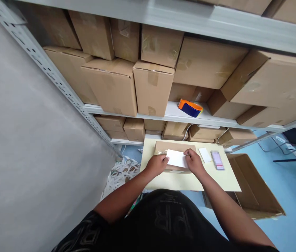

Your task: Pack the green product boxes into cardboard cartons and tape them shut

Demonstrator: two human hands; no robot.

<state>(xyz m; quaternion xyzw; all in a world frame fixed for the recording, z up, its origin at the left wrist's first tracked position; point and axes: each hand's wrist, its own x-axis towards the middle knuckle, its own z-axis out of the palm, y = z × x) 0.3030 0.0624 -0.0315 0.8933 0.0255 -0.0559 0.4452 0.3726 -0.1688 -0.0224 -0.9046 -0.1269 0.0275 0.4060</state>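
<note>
1. Now the left hand (157, 164), fingers curled, grips one end of the white label (176, 158).
2. The right hand (194, 162), also curled, pinches the other end.
3. It lies between the hands, atop a cardboard box (172, 146) on the surface (189, 182).
4. A white slip (204, 154) lies just beside the right hand.

Large grey block letters stand on the black shirt (168, 217), just below the pale yellow table (210, 180). Seen upside down and creased, only "R" shapes are readable, no whole word. White label (177, 158) over that table: no legible print.
</note>
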